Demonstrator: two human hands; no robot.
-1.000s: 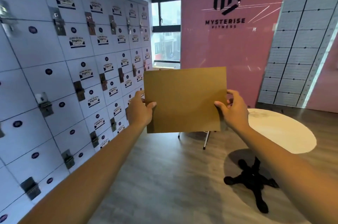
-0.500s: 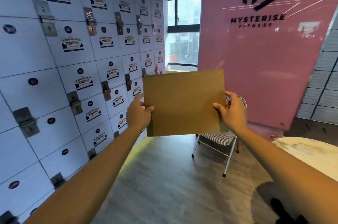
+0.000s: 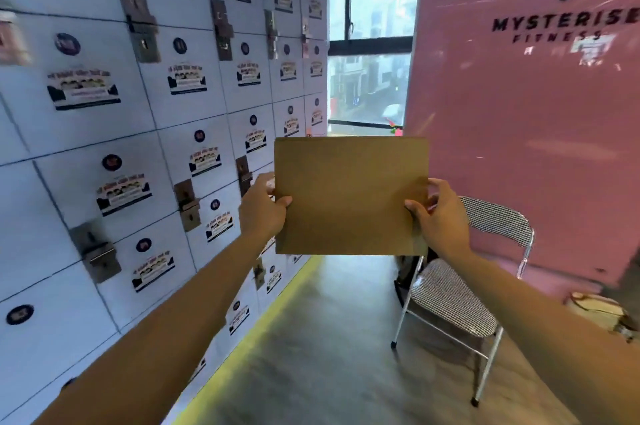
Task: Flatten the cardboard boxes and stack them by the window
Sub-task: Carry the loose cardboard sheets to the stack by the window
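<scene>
A flattened brown cardboard box [image 3: 349, 194] hangs upright in front of me at chest height. My left hand [image 3: 261, 208] grips its left edge, thumb on the near face. My right hand [image 3: 438, 211] grips its right edge the same way. The window [image 3: 370, 43] stands straight ahead at the end of a narrow passage, its lower part hidden behind the cardboard.
A wall of white lockers [image 3: 138, 147] runs along the left. A pink glossy panel [image 3: 526, 130] closes the right side. A folding chair [image 3: 460, 289] with a checked seat stands on the right of the grey floor [image 3: 322, 338]. A round table's edge [image 3: 599, 310] shows far right.
I have walked forward toward the window with the cardboard held in both hands. The chair has come close on the right, and the round table has slid out to the right edge.
</scene>
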